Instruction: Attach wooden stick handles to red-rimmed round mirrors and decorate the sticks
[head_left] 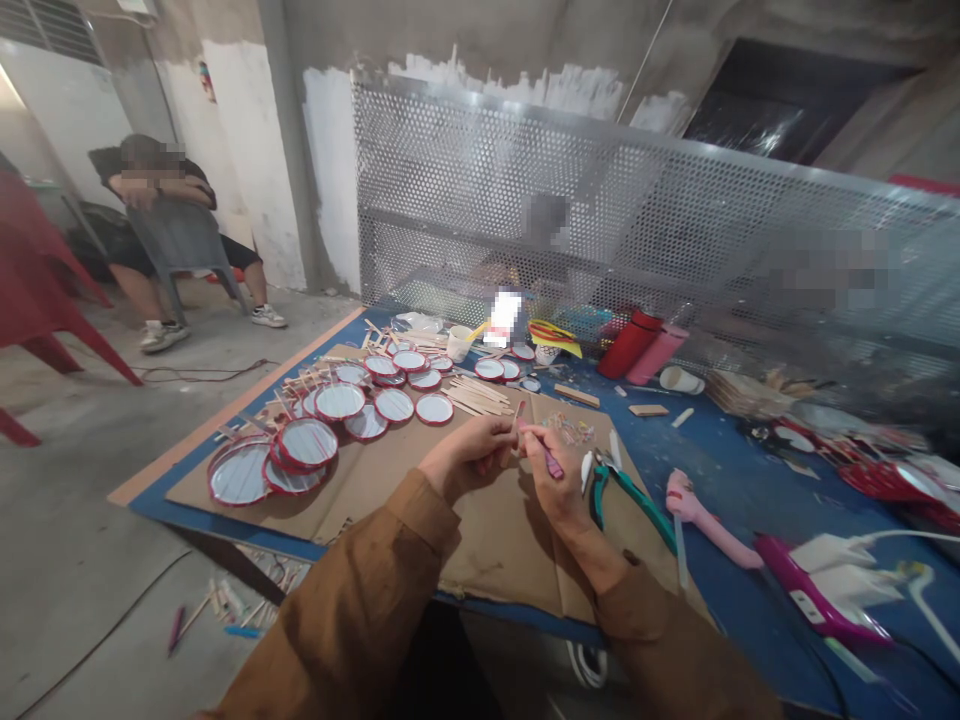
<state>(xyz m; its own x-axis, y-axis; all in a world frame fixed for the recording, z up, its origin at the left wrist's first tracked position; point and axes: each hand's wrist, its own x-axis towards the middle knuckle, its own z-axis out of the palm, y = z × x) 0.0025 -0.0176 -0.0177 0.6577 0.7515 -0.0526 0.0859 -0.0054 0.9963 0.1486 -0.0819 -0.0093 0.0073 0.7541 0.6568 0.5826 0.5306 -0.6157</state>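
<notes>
Blue bench (720, 465), busy spot: left hand (480, 448) pinches a thin stick (518, 412), right hand (561, 492) grips a purplish thing (553, 462) beside it. Red-rimmed discs (340, 400) leftward look done; loose sticks (480, 396) just beyond don't.

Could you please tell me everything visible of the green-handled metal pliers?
The green-handled metal pliers lie unheld on the brown cardboard sheet, just beside the person's bare right hand. Two plastic-looking handles spread apart toward the wearer; the dark, metallic-looking head points away. Its jaws are too small to judge.
</notes>
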